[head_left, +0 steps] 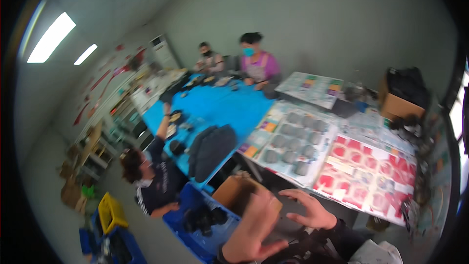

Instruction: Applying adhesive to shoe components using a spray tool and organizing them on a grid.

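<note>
Behind a table covered in blue (222, 107), a person in purple (270, 67) and another person (212, 61) are seen. Bright lamps (52, 38) are mounted on the ceiling (112, 0). On the left wall, red decorations (101, 79) are fixed. At the lower left, a yellow crate (117, 209) is placed. At the right, black material (408, 83) is kept in a carton (401, 109), its details being blurred.

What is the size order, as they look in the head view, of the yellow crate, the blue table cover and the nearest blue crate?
From largest to smallest:
1. blue table cover
2. nearest blue crate
3. yellow crate
</note>
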Tool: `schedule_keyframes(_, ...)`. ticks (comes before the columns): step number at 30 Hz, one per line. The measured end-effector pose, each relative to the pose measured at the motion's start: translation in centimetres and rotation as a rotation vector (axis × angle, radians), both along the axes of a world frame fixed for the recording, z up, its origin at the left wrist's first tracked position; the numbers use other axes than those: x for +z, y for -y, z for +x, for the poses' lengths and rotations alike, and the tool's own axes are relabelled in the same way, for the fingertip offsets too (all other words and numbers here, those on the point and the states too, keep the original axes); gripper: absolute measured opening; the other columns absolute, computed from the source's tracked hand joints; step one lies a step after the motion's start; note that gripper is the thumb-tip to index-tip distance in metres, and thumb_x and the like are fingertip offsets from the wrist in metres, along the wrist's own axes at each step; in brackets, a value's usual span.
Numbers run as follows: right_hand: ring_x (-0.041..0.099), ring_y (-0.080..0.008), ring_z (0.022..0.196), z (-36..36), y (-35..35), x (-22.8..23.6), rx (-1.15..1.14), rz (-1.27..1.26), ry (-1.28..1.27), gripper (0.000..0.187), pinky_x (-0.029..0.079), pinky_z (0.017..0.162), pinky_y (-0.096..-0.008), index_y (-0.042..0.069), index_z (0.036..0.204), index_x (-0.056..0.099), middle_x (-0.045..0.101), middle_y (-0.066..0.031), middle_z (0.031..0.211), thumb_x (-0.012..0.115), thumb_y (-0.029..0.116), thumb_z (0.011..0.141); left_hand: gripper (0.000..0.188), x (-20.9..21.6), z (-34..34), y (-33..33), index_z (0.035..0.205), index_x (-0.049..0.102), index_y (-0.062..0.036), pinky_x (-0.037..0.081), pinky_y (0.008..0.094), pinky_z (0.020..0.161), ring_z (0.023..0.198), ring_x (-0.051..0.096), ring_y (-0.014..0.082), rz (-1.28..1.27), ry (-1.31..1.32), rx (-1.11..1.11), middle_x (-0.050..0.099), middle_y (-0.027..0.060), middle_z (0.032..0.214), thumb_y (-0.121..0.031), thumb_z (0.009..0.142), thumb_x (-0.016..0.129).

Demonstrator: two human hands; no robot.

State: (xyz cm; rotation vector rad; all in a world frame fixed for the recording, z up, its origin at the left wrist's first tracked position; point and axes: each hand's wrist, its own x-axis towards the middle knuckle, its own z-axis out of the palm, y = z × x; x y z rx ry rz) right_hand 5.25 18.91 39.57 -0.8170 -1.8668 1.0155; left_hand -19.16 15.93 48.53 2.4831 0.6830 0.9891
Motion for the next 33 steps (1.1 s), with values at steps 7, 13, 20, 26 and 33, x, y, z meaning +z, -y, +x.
schedule_keyframes(7, 0.063, -0.0214, 0.103, 4.1, 2.0, 5.1, -1.12, 0.37, -0.74, 0.064, 0.051, 0.083, -0.03, 0.001, 0.15, 0.043, 0.061, -0.0148, 0.125, 0.055, -0.008, 0.088, 0.092, 3.1, 7.0, -1.0, 0.166, -0.008, -0.0128, 0.062, 0.0371, 0.082, 0.107, 0.072, 0.0329, -0.871, 0.403, -0.373, 0.046, 0.0295, 0.153, -0.006, 0.102, 0.059)
schedule_keyframes(13, 0.069, -0.0168, 0.063, -2.9, 3.7, 11.9, -0.488, 0.385, 0.54, 0.051, 0.049, 0.048, -0.0273, 0.026, 0.124, 0.074, 0.053, -0.0242, 0.15, 0.072, 0.007, 0.076, 0.064, -3.8, 0.4, -3.8, 0.165, 0.024, -0.0133, 0.057, 0.0244, 0.057, 0.087, 0.075, 0.0256, -1.215, 0.857, -0.053, 0.054, 0.0224, 0.15, -0.018, 0.108, 0.052)
schedule_keyframes(20, 0.073, -0.0347, 0.09, -2.1, 2.2, -6.8, -0.012, -0.133, 0.933, 0.037, 0.059, 0.078, -0.0453, 0.024, 0.127, 0.071, 0.075, -0.0135, 0.102, 0.061, 0.035, 0.094, 0.047, -20.7, -6.9, 1.9, 0.152, 0.046, -0.0052, 0.055, 0.0273, 0.067, 0.099, 0.069, 0.0178, -1.304, 0.53, 0.452, 0.067, 0.014, 0.135, -0.021, 0.108, 0.054)
schedule_keyframes(26, 0.072, -0.0373, 0.097, -0.2, 1.9, -16.5, 0.234, -0.161, 0.853, 0.04, 0.057, 0.086, -0.0494, 0.016, 0.124, 0.071, 0.075, -0.0158, 0.105, 0.059, 0.04, 0.095, 0.043, -27.0, -12.4, 2.5, 0.143, 0.052, -0.0068, 0.057, 0.037, 0.079, 0.106, 0.069, 0.0253, -1.307, 0.902, 0.638, 0.067, 0.0148, 0.131, -0.027, 0.106, 0.06)
schedule_keyframes(33, 0.071, -0.0368, 0.099, -0.3, -1.2, -12.6, 0.04, -0.159, 0.823, 0.045, 0.056, 0.088, -0.0465, 0.009, 0.126, 0.069, 0.075, -0.0164, 0.102, 0.064, 0.041, 0.095, 0.064, -28.7, -19.8, -8.1, 0.147, 0.044, -0.0096, 0.05, 0.0494, 0.102, 0.134, 0.053, 0.0338, -1.174, 1.269, 0.714, 0.047, 0.0188, 0.15, -0.049, 0.101, 0.066)
